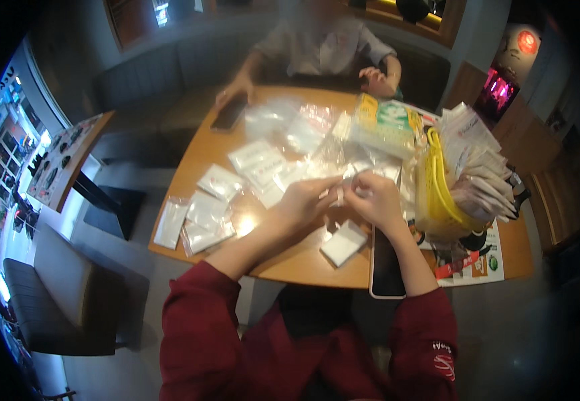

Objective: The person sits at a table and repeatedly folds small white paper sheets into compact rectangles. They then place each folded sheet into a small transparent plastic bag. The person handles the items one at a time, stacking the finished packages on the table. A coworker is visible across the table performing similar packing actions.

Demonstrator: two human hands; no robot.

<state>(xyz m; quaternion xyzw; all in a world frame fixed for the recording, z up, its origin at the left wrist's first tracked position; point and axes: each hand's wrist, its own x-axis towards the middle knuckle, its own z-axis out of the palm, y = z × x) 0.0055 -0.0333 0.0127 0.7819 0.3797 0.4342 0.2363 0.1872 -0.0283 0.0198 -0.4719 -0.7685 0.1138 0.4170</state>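
My left hand (306, 199) and my right hand (377, 200) meet over the middle of the wooden table (290, 264), their fingers closed in a pinch. Between the fingertips is something small and pale, perhaps thin clear plastic; glare and blur hide its kind. Just below my hands lies a small stack of white folded napkins (343, 243). To the left of my left forearm are several flat white packets in clear plastic, among them a front packet (171, 222) and a packet (220, 182) farther back. Loose clear plastic bags (278, 120) lie beyond my hands.
A yellow basket (430, 190) full of paper-wrapped packets (484, 167) stands at the right. Behind it lies a green-and-yellow plastic pack (389, 123). A dark tablet or phone (387, 266) sits by my right forearm. Across the table, a person's hand (236, 92) rests near a phone (229, 114).
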